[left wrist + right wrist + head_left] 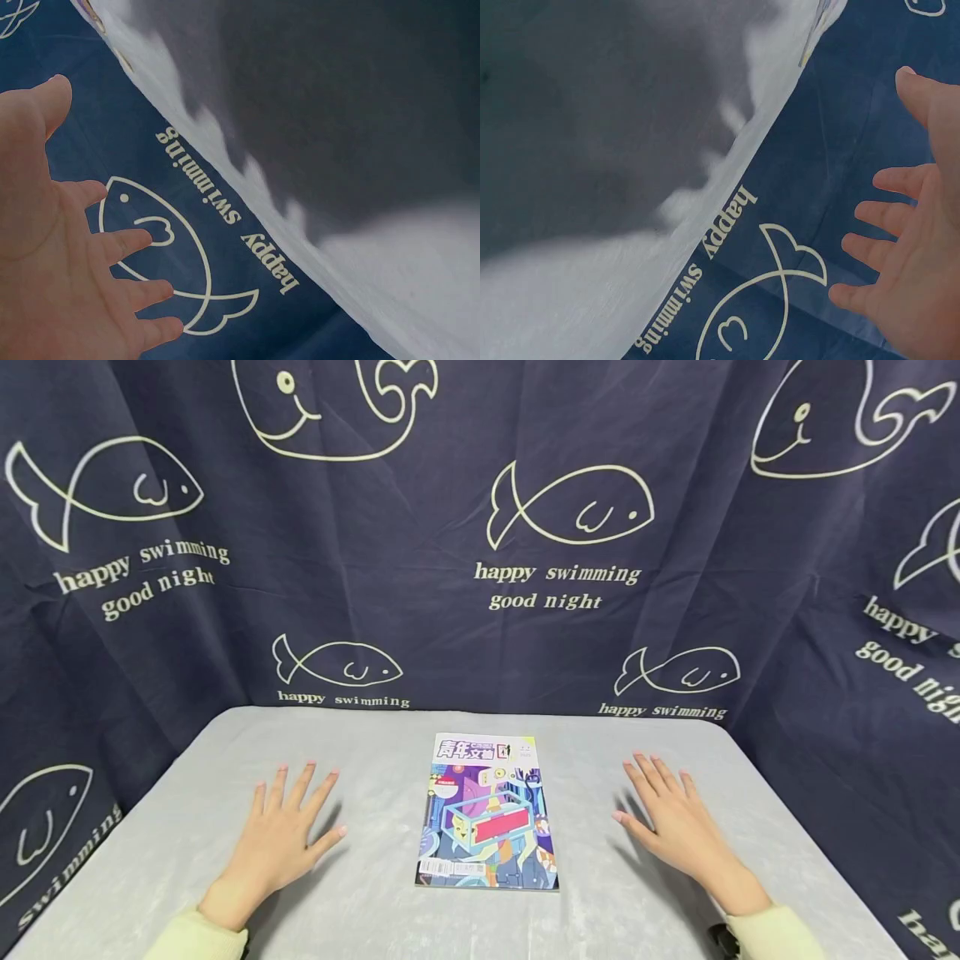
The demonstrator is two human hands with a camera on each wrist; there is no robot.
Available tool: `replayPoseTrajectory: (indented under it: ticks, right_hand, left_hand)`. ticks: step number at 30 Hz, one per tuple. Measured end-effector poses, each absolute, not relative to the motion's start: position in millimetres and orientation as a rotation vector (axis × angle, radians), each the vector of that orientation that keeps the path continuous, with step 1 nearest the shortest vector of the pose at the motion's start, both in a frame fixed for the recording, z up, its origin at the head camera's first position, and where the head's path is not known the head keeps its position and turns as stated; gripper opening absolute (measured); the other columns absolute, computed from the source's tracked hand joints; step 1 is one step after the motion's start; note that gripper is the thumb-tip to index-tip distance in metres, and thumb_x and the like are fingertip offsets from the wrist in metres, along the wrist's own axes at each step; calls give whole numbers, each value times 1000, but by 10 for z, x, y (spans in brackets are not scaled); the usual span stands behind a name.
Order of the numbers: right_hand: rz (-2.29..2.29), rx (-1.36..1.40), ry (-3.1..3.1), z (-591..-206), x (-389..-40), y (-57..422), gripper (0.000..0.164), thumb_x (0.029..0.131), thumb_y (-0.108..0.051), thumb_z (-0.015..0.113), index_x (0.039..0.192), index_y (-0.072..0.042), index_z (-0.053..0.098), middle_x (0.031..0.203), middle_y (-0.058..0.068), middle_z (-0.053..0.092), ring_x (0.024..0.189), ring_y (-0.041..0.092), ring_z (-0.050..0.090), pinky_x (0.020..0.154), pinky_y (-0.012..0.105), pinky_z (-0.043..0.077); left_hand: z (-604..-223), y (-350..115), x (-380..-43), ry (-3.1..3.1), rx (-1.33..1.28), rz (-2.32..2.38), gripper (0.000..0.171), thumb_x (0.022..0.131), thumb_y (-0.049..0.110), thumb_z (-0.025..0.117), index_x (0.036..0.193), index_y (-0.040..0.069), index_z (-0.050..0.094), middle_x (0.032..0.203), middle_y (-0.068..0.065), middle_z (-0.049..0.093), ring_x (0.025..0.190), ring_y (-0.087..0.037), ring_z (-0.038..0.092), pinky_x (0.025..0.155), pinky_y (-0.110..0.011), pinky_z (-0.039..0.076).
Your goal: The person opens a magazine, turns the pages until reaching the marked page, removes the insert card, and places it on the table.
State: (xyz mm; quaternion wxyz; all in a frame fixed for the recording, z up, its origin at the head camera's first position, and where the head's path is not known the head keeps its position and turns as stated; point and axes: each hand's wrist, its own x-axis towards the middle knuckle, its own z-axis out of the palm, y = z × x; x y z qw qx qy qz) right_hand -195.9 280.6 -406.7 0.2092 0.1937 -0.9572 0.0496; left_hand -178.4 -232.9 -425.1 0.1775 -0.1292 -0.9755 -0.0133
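both sets of fingers (pixel 321 795) apart, one magazine (pixel 487 814) between

on the left hand (pixel 281 843), straight and widely splayed, with the thumb stretched toward the magazine. on the right hand (pixel 678 831), also straight, with narrower gaps and the thumb pointing inward. backs up in the head view, palms showing in both wrist views. held over the surface (pixel 585 906), to judge by the shadows (pixel 315 112) thrown on it, large and soft-edged in both wrist views. at each wrist, a pale yellow sleeve (pixel 772 935), with a bit of dark band (pixel 723 939) peeping from the cuff.

midway between left and right, well apart from either: the magazine, lying flat, front cover up, title end toward the far edge and right way round for the wearer. purple characters on a white strip along the top, with a touch of yellow in the top right corner. below that, a busy drawing in blue, purple and yellow, with a light blue box frame and a pinkish-red panel near the middle; barcode at the lower left. at the top of each wrist view, just a sliver of what looks like its edge, too little to read.

underneath, light grey with rounded far corners. beyond and along both sides, a dark blue curtain (pixel 435 635) hanging in soft folds, printed in cream outline with fish, whales and the words "happy swimming" and "good night".
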Motion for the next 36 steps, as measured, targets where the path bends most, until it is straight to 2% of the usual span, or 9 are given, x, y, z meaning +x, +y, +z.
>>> replayPoseTrajectory:
  ticks: [8, 15, 21, 28, 36]
  right_hand:
    - [103, 591, -2659, -4080, -1991, 2714, 71, 82, -44, 60, 136, -3, 40, 142, 20, 36, 128, 41, 34, 104, 60, 18]
    - [47, 653, -2638, -4113, -2024, 2636, 69, 82, -44, 61, 134, -2, 42, 138, 19, 42, 125, 39, 40, 101, 59, 26]
    - [39, 708, -2633, -4115, -2033, 2546, 67, 81, -42, 62, 133, -2, 44, 135, 19, 46, 123, 37, 44, 102, 57, 28]
    - [12, 799, -2592, -4153, -2026, 2458, 63, 78, -39, 66, 126, 0, 51, 128, 18, 52, 118, 34, 49, 100, 55, 32]
    - [4, 869, -2594, -4177, -1991, 2356, 61, 79, -38, 66, 124, 0, 52, 125, 17, 54, 116, 33, 51, 99, 54, 34]
  left_hand:
    - [-4273, -2236, -1803, -2713, -438, -20, 73, 79, 56, 58, 139, 20, 38, 144, -16, 34, 129, -48, 26, 100, -64, 19]
    - [-4284, -2150, -1821, -2721, -499, -2, 72, 80, 57, 55, 140, 21, 38, 144, -14, 35, 130, -45, 29, 100, -61, 24]
    - [-4298, -2068, -1840, -2707, -560, -19, 71, 80, 56, 55, 139, 20, 39, 143, -14, 38, 130, -44, 30, 100, -60, 26]
    - [-4335, -1966, -1856, -2647, -639, -8, 72, 78, 57, 58, 137, 18, 42, 139, -14, 43, 124, -44, 39, 99, -59, 29]
    - [-4327, -1864, -1848, -2639, -717, 25, 71, 79, 56, 57, 135, 15, 44, 136, -14, 46, 122, -42, 42, 100, -58, 30]
